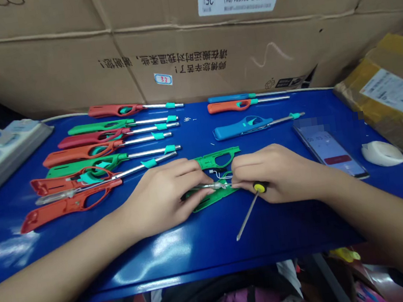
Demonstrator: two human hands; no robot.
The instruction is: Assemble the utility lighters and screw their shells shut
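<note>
My left hand [168,192] and my right hand [273,171] meet over an opened green lighter shell [213,198] on the blue table [199,250]. Both hands pinch the clear tube and thin wires [215,185] lying in that shell. The other green half shell [217,159] lies just behind the fingers. A screwdriver [248,211] with a yellow and black handle is tucked under my right hand, its shaft pointing toward me.
Several long lighters in red, green and orange [112,148] lie in a row at the left; opened orange shells [70,200] sit nearest. Blue and orange lighters [243,125] lie behind. A phone [330,151], a white mouse [382,153], cardboard boxes [172,41] and a power strip [0,147] surround the table.
</note>
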